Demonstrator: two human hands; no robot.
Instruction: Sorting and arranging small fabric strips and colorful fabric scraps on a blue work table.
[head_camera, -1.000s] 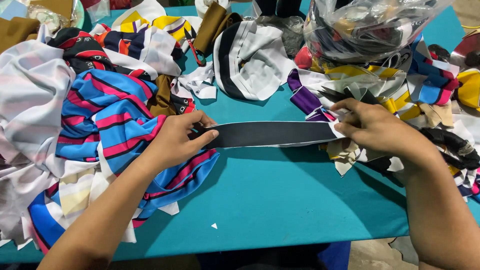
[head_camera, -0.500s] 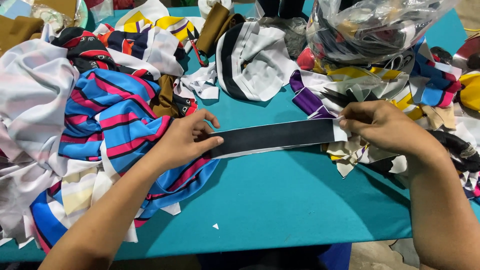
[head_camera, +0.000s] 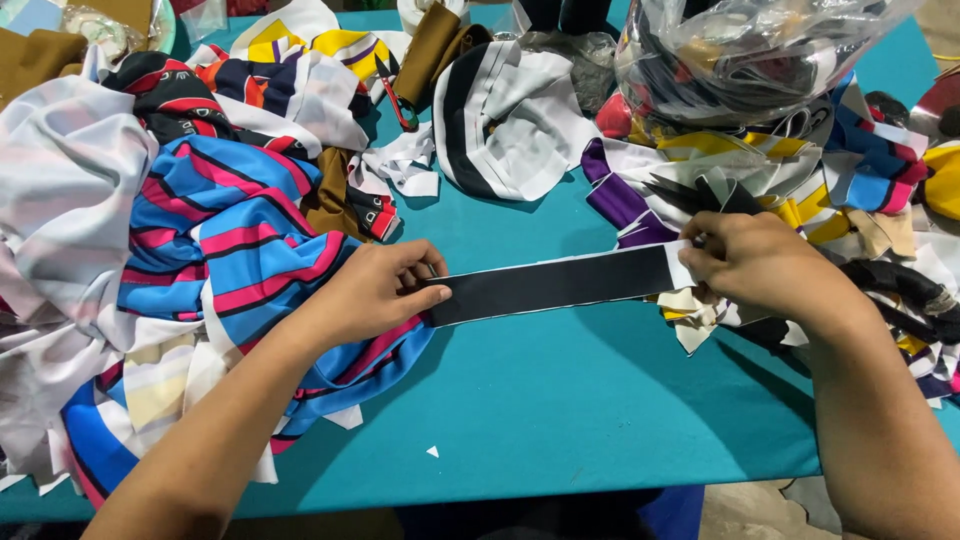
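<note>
Item: long black fabric strip with white edging (head_camera: 555, 285), held flat and taut over the teal worktop (head_camera: 560, 410). Our left hand (head_camera: 375, 293) pinched its near end; our right hand (head_camera: 755, 262) was clamped on its far end. We judged the strip smoothed out and not yet laid aside. Container: one clear plastic bag (head_camera: 745, 55) at the far right, stuffed with dark and coloured fabric pieces. Loose: blue, pink and black striped cloth (head_camera: 220, 250); piles of mixed scraps (head_camera: 880, 190).
</note>
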